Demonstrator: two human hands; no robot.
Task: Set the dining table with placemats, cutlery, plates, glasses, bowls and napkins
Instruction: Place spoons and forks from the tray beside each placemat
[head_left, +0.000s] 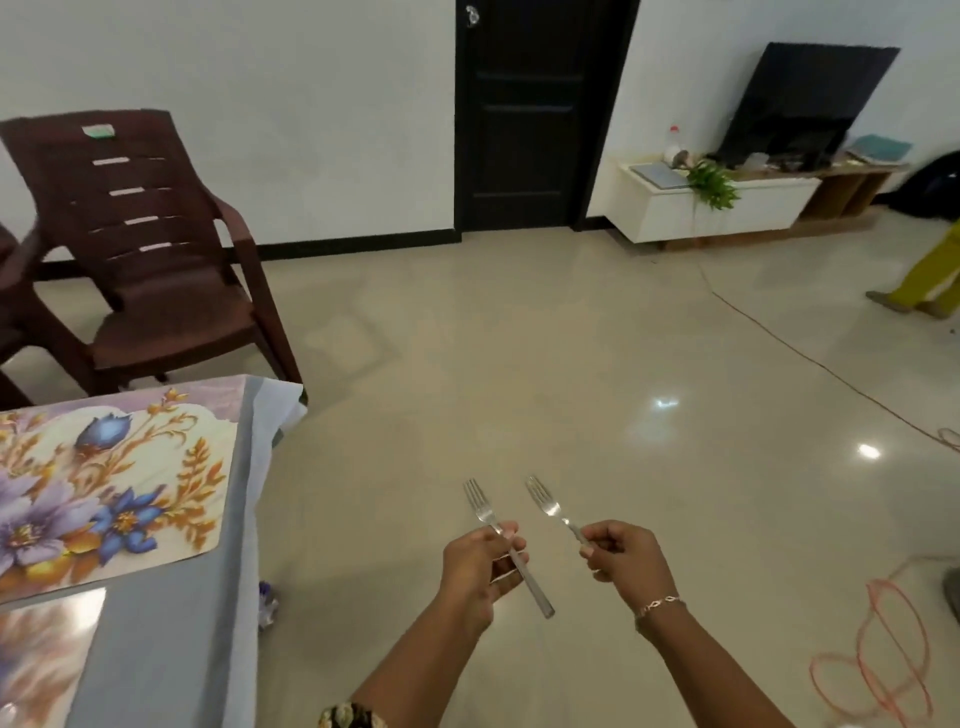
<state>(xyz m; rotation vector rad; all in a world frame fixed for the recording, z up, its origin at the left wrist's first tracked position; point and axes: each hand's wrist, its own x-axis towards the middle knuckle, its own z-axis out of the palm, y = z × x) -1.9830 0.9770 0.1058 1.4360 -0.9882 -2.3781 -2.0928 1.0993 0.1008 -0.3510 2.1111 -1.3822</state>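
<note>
Left hand (480, 566) pinches one fork (484, 512) in curled fingers (511, 531), right hand (626, 564) grips a second fork (545, 501) — both above the floor (571, 364), beside the worktop (182, 597) and its floral placemat (104, 478).

Over the tiled floor (519, 364), the left hand (480, 564) grips a fork (506, 545) by its handle and the right hand (621, 558) pinches a second fork (551, 506), tines pointing away. A floral placemat (104, 483) lies on the grey-clothed table (171, 639) at left, another, seemingly glare-washed placemat (41, 660) just nearer. A brown plastic chair (150, 249) stands beyond.
</note>
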